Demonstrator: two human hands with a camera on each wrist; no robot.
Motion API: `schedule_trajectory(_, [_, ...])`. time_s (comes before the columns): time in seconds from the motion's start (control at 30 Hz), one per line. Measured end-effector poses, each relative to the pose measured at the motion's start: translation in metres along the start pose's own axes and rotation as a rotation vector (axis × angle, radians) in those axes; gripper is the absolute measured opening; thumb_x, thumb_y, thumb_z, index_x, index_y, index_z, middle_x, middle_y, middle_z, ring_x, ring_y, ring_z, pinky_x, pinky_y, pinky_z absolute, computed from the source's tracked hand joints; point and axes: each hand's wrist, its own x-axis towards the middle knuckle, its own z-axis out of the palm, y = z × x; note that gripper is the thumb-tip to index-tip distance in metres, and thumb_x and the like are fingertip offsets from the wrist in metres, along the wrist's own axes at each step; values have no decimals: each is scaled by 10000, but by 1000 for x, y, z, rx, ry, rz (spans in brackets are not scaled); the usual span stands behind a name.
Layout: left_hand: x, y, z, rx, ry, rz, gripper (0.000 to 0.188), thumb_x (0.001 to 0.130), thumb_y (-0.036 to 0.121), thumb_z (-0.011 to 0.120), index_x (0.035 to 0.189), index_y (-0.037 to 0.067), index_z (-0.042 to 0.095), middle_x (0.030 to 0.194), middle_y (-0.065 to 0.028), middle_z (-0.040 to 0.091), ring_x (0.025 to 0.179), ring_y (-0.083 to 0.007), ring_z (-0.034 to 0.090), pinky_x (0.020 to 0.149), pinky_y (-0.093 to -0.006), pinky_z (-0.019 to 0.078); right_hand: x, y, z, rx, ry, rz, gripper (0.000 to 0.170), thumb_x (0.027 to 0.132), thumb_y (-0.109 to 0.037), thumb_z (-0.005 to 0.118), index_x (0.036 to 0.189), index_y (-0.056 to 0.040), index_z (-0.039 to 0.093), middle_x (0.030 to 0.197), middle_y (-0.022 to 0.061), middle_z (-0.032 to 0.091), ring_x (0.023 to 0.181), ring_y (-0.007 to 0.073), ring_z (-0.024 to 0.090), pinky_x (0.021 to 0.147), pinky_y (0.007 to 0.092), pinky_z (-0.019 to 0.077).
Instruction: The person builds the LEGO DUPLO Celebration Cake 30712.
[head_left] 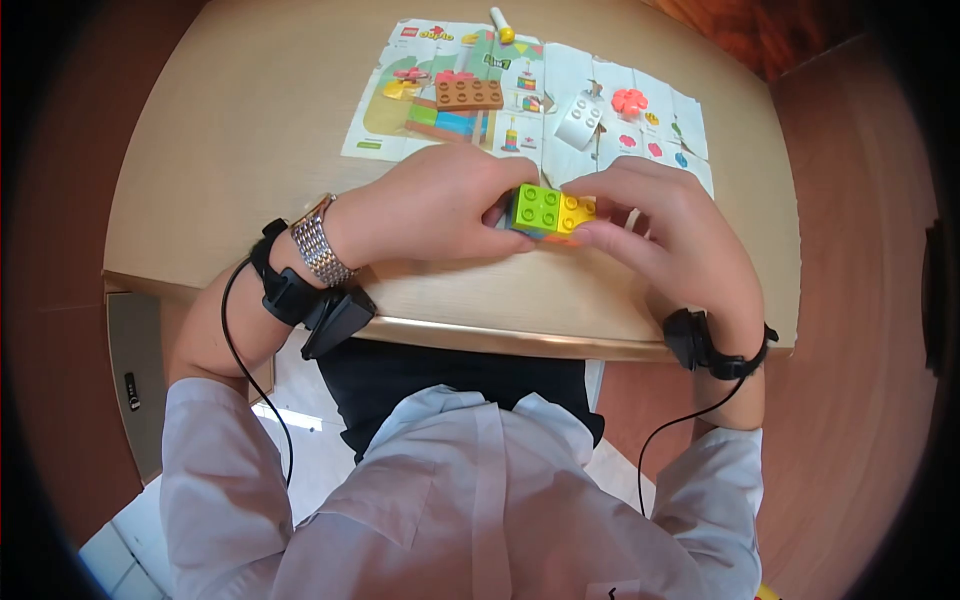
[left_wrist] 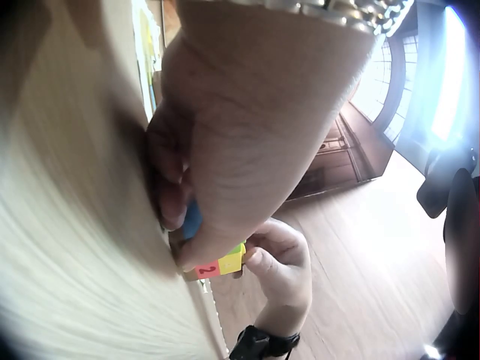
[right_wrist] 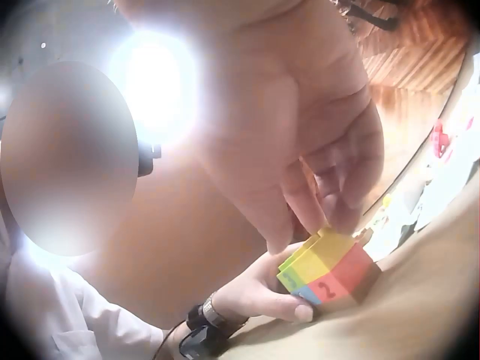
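Observation:
Near the front of the table, a small stack of toy building bricks sits between the hands. Its top shows a lime-green brick [head_left: 538, 205] beside a yellow brick [head_left: 577, 208]. Below them, the right wrist view shows a coral-red brick [right_wrist: 341, 281] marked with a 2 and a blue brick [right_wrist: 305, 293]. My left hand [head_left: 430, 205] grips the stack from the green side, thumb along its near face. On the other side, my right hand [head_left: 665, 215] pinches the yellow brick between thumb and fingers. The left hand hides much of the blue side in the left wrist view.
A printed instruction sheet [head_left: 568, 66] lies behind the hands. On it are a brown brick [head_left: 470, 95], a white curved brick [head_left: 579, 121] and a coral flower piece [head_left: 629, 102]. A white stick with a yellow end [head_left: 502, 25] lies at its far edge. The table's front edge [head_left: 500, 340] is close.

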Motion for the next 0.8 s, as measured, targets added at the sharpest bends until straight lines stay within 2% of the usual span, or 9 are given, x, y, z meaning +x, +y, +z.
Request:
schedule_trajectory(0.07, [0, -1, 0, 5, 1, -8, 370, 889, 303, 832, 1138, 81, 671, 690, -65, 649, 626, -237, 661, 588, -378, 489, 14, 5, -4, -88, -75, -62, 268, 892, -165, 846, 1121, -38, 791, 884, 121, 717, 725, 204, 648, 682, 362, 540])
schedule_trajectory(0.13, [-1, 1, 0, 14, -5, -33, 360, 890, 301, 817, 1134, 81, 671, 697, -73, 658, 640, -258, 675, 593, -392, 495, 24, 2, -11, -53, -233, 39, 290, 887, -190, 855, 1131, -39, 808, 865, 150, 747, 714, 223, 661, 702, 376, 539])
schedule_trajectory(0.17, [-1, 2, -1, 17, -3, -33, 360, 890, 301, 817, 1134, 81, 671, 697, -73, 658, 640, -258, 675, 593, -392, 495, 26, 4, -10, -53, -232, 35, 290, 887, -190, 855, 1131, -39, 808, 865, 150, 747, 714, 223, 661, 702, 376, 539])
schedule_trajectory(0.23, [-1, 3, -2, 3, -15, -54, 345, 889, 290, 804, 1129, 81, 670, 700, -83, 663, 647, -275, 682, 598, -399, 500, 27, 9, -9, 96, -296, 180, 304, 896, -196, 852, 1159, -47, 814, 840, 144, 765, 701, 193, 651, 696, 345, 527])
schedule_trajectory(0.43, [1, 7, -1, 16, -27, -81, 339, 887, 282, 796, 1130, 84, 667, 709, -90, 679, 648, -288, 693, 592, -412, 505, 21, 18, -4, 303, -305, 251, 347, 924, -218, 842, 1233, -66, 798, 887, 118, 790, 721, 109, 600, 701, 296, 517])
schedule_trajectory(0.67, [1, 8, -3, 2, -33, -92, 321, 881, 269, 803, 1119, 91, 681, 705, -87, 679, 640, -292, 692, 585, -406, 505, 23, 28, -3, 358, -351, 308, 369, 931, -220, 838, 1268, -77, 787, 921, 112, 807, 751, 110, 624, 721, 296, 527])
schedule_trajectory(0.73, [2, 9, -3, 4, -35, -104, 317, 878, 269, 806, 1112, 93, 685, 701, -85, 678, 638, -289, 692, 584, -405, 505, 22, 34, -1, 378, -330, 220, 376, 926, -236, 843, 1261, -74, 791, 937, 121, 810, 764, 119, 644, 728, 297, 532])
schedule_trajectory(0.8, [4, 11, -3, 4, -38, -114, 313, 875, 269, 810, 1105, 94, 689, 696, -83, 676, 635, -285, 692, 583, -403, 505, 23, 37, -2, 375, -336, 216, 379, 926, -245, 843, 1258, -70, 791, 942, 124, 810, 767, 124, 650, 732, 298, 535])
